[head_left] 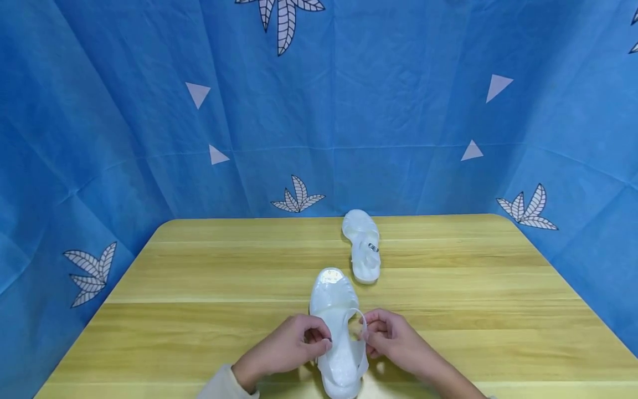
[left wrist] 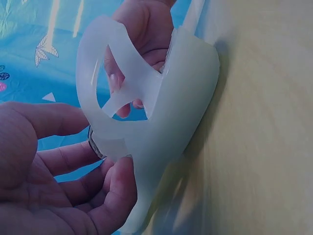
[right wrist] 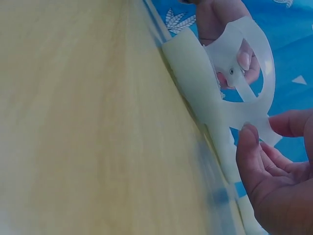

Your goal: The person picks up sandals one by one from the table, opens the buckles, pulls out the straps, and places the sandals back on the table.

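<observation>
A white, translucent sandal [head_left: 334,296] lies sole down on the table near me, its heel toward the front edge. My left hand [head_left: 298,342] is on its left side, pinching a part of the upper; in the left wrist view a small dark-edged piece shows by the fingers [left wrist: 68,159]. On the opposite side, my right hand [head_left: 391,337] pinches the loose strap, thumb and index finger [right wrist: 291,122] meeting at its end in the right wrist view. The heel strap [left wrist: 88,68] arches up in a loop. A small round stud [right wrist: 232,71] shows on the far side.
A second white sandal [head_left: 361,233] with a dark mark lies farther back on the wooden table [head_left: 224,266], close to its far edge. Blue cloth [head_left: 319,111] printed with leaves and triangles hangs behind the table and along both sides.
</observation>
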### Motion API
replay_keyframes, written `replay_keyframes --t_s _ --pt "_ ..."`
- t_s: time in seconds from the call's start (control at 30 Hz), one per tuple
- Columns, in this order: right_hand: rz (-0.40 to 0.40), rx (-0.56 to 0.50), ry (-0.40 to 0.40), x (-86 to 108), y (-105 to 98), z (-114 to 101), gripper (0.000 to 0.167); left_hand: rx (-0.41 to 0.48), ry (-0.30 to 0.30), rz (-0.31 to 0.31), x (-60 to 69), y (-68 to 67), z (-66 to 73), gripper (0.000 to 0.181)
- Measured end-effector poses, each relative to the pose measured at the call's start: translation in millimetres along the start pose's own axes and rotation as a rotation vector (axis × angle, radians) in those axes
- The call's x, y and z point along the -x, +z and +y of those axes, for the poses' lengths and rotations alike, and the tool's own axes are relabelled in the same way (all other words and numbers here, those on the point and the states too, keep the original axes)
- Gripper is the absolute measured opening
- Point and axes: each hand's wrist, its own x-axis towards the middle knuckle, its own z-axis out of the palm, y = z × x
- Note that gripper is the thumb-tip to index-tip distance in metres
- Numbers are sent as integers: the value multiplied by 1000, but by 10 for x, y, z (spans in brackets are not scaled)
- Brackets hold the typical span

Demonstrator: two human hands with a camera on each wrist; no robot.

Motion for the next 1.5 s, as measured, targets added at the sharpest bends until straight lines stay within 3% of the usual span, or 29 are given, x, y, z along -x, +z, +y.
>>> replay_keyframes --t_s 0.17,0.33,0.43,0.6,0.73,0.87,1.07,1.3,1.5 --pt "-5 -33 7 -8 2 2 40 -3 12 7 -2 -11 -3 7" --pt "11 -7 0 -32 -7 -28 47 82 -21 -3 3 -54 -21 14" --pt "49 62 -28 -53 -21 -62 47 146 -62 -3 2 -94 -50 18" --pt "113 209 -115 -98 -40 -144 39 284 -186 8 13 -153 -111 23" --pt "143 277 -195 -155 -8 -209 33 314 -247 -65 45 -161 -156 23" --pt "171 385 -308 -215 84 -273 23 322 -223 -152 68 -150 -192 22" --pt "158 586 -473 -267 240 -330 13 417 -153 -216 67 -150 -273 26" --pt "64 769 -562 -306 337 -291 10 579 -108 -270 61 -186 -398 34" --pt "-16 809 -587 -318 341 -236 11 649 -73 -305 62 -161 -471 36"
